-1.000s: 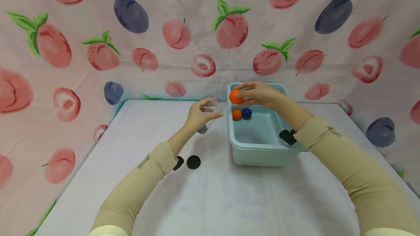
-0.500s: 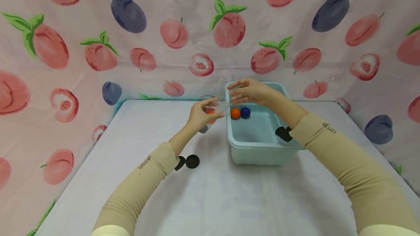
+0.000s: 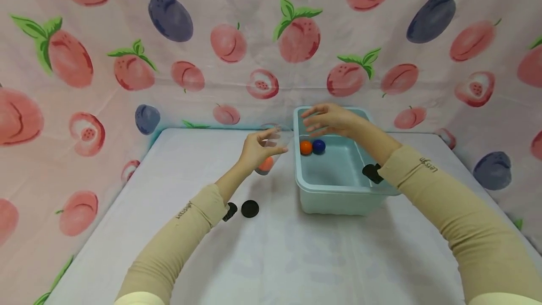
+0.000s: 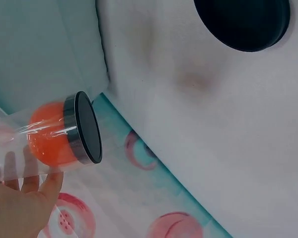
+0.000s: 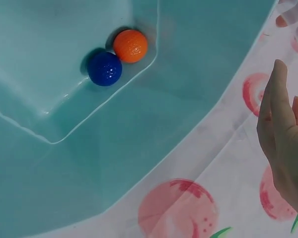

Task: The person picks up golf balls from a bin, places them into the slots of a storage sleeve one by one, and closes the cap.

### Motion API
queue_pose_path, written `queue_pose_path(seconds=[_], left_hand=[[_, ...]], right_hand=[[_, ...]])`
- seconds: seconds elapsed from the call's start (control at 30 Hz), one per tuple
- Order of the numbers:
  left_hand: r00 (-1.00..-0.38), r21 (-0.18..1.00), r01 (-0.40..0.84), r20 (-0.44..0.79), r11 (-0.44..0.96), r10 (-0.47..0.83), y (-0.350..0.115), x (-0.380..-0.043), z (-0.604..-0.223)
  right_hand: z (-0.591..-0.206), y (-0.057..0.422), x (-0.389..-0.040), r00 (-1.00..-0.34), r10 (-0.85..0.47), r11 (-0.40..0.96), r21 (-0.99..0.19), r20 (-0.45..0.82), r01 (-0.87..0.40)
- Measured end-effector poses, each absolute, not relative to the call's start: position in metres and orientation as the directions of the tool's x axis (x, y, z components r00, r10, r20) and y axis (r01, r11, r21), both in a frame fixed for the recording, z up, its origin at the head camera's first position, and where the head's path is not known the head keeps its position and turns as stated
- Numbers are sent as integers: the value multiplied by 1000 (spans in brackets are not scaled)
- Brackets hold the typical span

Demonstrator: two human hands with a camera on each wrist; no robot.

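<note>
A clear plastic tube (image 3: 281, 137) with a black end cap (image 4: 89, 128) is held tilted above the table by my left hand (image 3: 256, 149), fingers and thumb curled round it. At its capped lower end lies an orange ball (image 4: 48, 133). My right hand (image 3: 331, 120) hovers over the left rim of a light blue bin (image 3: 334, 189), near the tube's upper end, fingers extended with nothing in them. Inside the bin, a second orange ball (image 5: 130, 46) and a dark blue ball (image 5: 105, 69) sit side by side on the floor by the wall.
A black round lid (image 3: 250, 209) lies on the white table (image 3: 271, 253), left of the bin. Black wrist cameras show at the left cuff (image 3: 230, 211) and the right cuff (image 3: 372, 173). A fruit-print cloth (image 3: 254, 36) hangs behind the table.
The orange ball has left my right hand and dropped into the tube, sliding down to its capped end. My left hand has stayed nearly in place.
</note>
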State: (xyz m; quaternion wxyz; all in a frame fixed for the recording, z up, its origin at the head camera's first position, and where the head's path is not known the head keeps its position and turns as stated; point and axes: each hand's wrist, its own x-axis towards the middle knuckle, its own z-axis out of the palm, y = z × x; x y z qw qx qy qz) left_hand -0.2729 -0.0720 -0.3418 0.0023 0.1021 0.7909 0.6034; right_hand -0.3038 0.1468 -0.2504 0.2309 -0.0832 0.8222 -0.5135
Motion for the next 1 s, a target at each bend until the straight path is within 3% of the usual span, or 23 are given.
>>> queue_pose_path(seconds=[1.0], left_hand=[[-983,958,117,74,263,166,-86,-265,-347]], right_hand=[[-285,182,-345,-886,-267,575,-801,-379,169]])
